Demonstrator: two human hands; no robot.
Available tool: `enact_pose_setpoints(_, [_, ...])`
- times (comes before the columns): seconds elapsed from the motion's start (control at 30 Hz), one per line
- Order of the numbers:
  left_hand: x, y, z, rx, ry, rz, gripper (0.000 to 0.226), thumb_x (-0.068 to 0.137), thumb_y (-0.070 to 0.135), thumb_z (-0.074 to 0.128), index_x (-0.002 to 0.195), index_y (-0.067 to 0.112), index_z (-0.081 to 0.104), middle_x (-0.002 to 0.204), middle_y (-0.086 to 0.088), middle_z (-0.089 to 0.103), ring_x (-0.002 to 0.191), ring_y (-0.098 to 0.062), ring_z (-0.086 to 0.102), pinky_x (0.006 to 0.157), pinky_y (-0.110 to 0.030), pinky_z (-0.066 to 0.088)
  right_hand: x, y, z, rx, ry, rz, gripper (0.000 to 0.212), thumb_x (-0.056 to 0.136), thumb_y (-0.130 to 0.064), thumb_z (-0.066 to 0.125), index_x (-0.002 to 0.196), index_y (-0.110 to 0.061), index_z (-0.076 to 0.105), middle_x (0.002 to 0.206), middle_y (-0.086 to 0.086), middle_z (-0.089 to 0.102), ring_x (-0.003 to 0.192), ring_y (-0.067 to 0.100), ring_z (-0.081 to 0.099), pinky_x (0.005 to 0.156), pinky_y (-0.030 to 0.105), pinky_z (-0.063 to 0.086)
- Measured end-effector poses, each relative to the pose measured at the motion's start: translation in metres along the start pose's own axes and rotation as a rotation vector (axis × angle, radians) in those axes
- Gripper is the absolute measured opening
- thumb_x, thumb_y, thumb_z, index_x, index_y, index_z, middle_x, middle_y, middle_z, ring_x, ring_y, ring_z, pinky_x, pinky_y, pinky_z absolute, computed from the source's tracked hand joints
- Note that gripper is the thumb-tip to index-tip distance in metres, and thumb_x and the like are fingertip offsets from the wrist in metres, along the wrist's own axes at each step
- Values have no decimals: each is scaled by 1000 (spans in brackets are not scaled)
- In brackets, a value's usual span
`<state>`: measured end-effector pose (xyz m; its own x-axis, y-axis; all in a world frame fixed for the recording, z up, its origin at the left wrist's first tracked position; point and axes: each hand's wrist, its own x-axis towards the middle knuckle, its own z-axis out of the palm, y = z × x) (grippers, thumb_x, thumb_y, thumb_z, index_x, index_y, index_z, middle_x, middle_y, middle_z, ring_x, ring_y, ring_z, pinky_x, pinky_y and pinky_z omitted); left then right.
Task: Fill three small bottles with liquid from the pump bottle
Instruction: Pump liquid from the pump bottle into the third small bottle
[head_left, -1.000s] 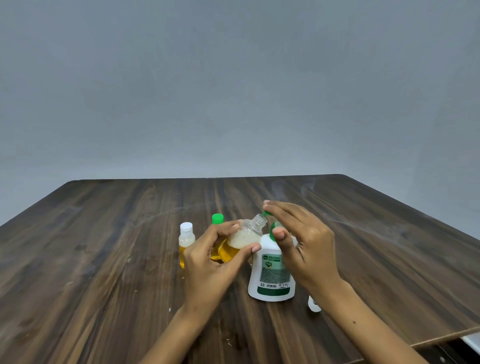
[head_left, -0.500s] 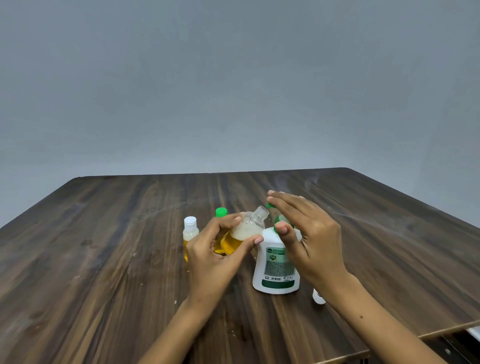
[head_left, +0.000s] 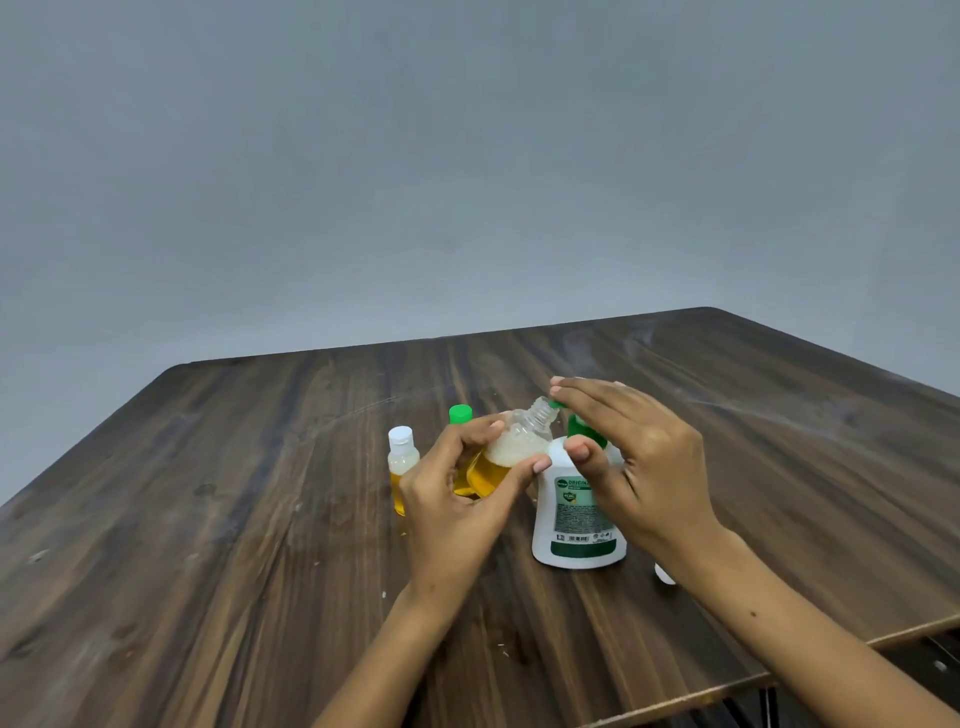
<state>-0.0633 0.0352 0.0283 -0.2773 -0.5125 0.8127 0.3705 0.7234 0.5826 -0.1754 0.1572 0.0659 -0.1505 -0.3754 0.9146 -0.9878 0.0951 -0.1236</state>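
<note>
Now left hand (head_left: 457, 499) grips tilted small bottle (head_left: 511, 452); right hand (head_left: 634, 457), fingers straight, tops pump bottle (head_left: 576, 519).

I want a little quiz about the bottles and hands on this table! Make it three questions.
1. True or false: the open small bottle held by the left hand is tilted.
2. What colour is the cap of the small bottle standing farthest left? A green, B white, C red.
3. Fill in: the right hand rests its straight fingers on top of the ______ bottle.

Key: 1 true. 2 B. 3 pump.
</note>
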Motion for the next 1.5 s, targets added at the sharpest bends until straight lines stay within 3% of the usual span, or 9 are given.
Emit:
enact_pose_setpoints(0.13, [-1, -1, 0, 10, -6, 2, 38, 68, 25, 86, 96, 5, 70, 97, 4, 72, 97, -6, 69, 81, -24, 57, 6, 0, -5, 19, -16, -3, 75, 97, -63, 22, 110, -9, 72, 116, 1, 69, 110, 16, 63, 95, 38, 49])
enact_pose_setpoints(0.27, [-2, -1, -1, 10, -6, -2, 38, 67, 23, 87, 95, 5, 70, 96, 2, 72, 96, -6, 69, 83, -25, 57, 12, 0, -9, -45, -51, -51, 79, 96, -66, 19, 112, -8, 71, 119, 3, 67, 115, 17, 60, 98, 32, 44])
enact_pose_setpoints(0.43, [-1, 0, 0, -14, -24, -2, 43, 70, 36, 84, 98, 7, 69, 99, 2, 72, 99, -8, 69, 84, -25, 57, -1, 0, -5, -38, -40, -27, 77, 96, -66, 23, 112, -8, 71, 118, 3, 68, 113, 17, 62, 95, 34, 50])
enact_pose_setpoints(0.6, [-2, -1, 0, -2, -13, -13, 39, 69, 26, 88, 97, 6, 70, 98, 3, 72, 98, -7, 69, 83, -29, 58, 14, -2, -11, -16, -50, -53, 81, 95, -67, 20, 109, -7, 72, 116, 6, 69, 112, 19, 62, 98, 37, 47])
enact_pose_setpoints(0.9, [-1, 1, 0, -27, -26, -8, 42, 71, 37, 81, 98, 7, 69, 99, 2, 72, 100, -7, 69, 84, -25, 57, 3, 1, -5, 38, -37, -8, 79, 94, -68, 25, 112, -7, 71, 118, 4, 68, 115, 17, 61, 96, 39, 50])
enact_pose_setpoints(1.03, [-1, -1, 0, -17, 2, -16, 39, 68, 27, 88, 95, 6, 70, 97, 2, 72, 97, -7, 69, 82, -25, 57, 14, 1, -11, 10, -58, -48, 79, 96, -66, 21, 111, -7, 72, 118, 6, 68, 111, 21, 63, 95, 41, 50])
enact_pose_setpoints(1.5, [-1, -1, -1, -28, -14, 2, 42, 71, 35, 82, 97, 4, 70, 100, 1, 73, 101, -8, 69, 85, -26, 57, 14, -2, -13, -55, -75, -55, 81, 96, -66, 17, 110, -8, 72, 114, 4, 70, 106, 19, 65, 96, 33, 45])
